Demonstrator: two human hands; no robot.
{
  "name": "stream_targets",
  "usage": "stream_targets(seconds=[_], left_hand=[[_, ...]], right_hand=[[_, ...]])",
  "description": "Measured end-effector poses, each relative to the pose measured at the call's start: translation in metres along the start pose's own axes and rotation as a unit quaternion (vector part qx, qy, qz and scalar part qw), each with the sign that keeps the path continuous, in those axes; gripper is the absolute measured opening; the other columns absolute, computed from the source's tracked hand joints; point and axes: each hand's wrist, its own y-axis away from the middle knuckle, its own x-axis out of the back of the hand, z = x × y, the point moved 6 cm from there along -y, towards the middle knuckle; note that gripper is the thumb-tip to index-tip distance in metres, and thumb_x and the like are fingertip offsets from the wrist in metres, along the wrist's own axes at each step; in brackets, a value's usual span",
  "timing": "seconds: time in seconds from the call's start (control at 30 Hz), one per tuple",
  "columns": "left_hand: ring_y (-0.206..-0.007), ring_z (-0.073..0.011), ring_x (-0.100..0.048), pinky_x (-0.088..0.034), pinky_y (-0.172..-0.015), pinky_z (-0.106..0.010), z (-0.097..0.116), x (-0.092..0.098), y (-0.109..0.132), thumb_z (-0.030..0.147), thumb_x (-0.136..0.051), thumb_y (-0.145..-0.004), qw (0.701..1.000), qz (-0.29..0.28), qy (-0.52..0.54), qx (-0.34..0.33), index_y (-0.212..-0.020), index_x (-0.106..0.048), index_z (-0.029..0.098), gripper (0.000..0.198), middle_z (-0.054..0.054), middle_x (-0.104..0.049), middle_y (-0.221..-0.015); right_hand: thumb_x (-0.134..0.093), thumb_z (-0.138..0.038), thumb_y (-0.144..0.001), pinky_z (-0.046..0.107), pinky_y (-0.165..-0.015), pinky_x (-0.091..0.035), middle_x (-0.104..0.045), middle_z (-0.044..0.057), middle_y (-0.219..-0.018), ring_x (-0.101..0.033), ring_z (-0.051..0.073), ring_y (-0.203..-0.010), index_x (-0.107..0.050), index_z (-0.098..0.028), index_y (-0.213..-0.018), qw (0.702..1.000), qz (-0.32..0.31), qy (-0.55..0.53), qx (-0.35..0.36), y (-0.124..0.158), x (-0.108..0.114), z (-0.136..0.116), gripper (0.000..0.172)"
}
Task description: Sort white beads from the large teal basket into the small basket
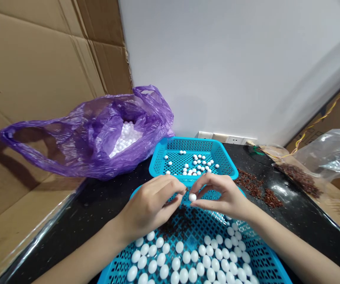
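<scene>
My right hand [214, 192] pinches a small white ball [192, 197] between thumb and forefinger. Just left of it, my left hand [154, 201] is closed in a pinch. A tiny brown speck shows by its fingertips, too small to name. Both hands are over the near blue plastic basket [272, 258]. Many white balls [179, 247] lie spread over its front and right side. Dark brown bits [181, 221] are heaped in its back part, partly hidden below my left hand.
Behind stands a smaller blue basket [231, 167] holding more white balls. A purple plastic bag [77, 138] full of white balls lies at left, beside cardboard [39, 59]. Reddish-brown bits [249, 183] are scattered on the black tabletop [303, 221] at right, near a clear bag [332, 154] and sockets [235, 140].
</scene>
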Motion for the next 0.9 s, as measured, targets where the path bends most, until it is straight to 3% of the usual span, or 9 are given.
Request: stream_targets(seconds=[0.23, 0.7, 0.9], left_hand=[[-0.079, -0.0133, -0.058, -0.047, -0.073, -0.027, 0.01, 0.0, -0.002, -0.002, -0.048, -0.082, 0.997, -0.016, -0.032, -0.063, -0.088, -0.05, 0.015, 0.018, -0.002, -0.061, -0.081], [-0.084, -0.0143, -0.06, -0.046, -0.076, -0.027, 0.013, -0.001, -0.001, 0.0, -0.044, -0.084, 0.992, -0.024, -0.046, -0.114, -0.094, -0.053, 0.014, 0.02, -0.004, -0.064, -0.086], [-0.082, -0.0135, -0.06, -0.045, -0.076, -0.027, 0.013, -0.002, 0.002, 0.005, -0.043, -0.088, 0.99, -0.014, -0.049, -0.134, -0.089, -0.053, 0.015, 0.014, -0.003, -0.064, -0.083]], right_hand=[[-0.074, -0.016, -0.072, 0.028, -0.07, -0.06, -0.065, 0.002, -0.083, -0.065, 0.013, -0.073, -0.062, -0.017, -0.09, 1.0, -0.002, 0.006, 0.004, 0.002, -0.001, -0.002, 0.021], [-0.073, -0.017, -0.072, 0.027, -0.071, -0.061, -0.068, 0.002, -0.082, -0.068, 0.014, -0.073, -0.062, -0.017, -0.088, 1.0, 0.003, -0.003, -0.03, 0.002, 0.0, 0.0, 0.019], [-0.073, -0.016, -0.073, 0.027, -0.073, -0.061, -0.068, 0.002, -0.084, -0.067, 0.013, -0.075, -0.063, -0.017, -0.089, 0.999, 0.005, -0.01, -0.032, 0.004, -0.001, 0.002, 0.019]])
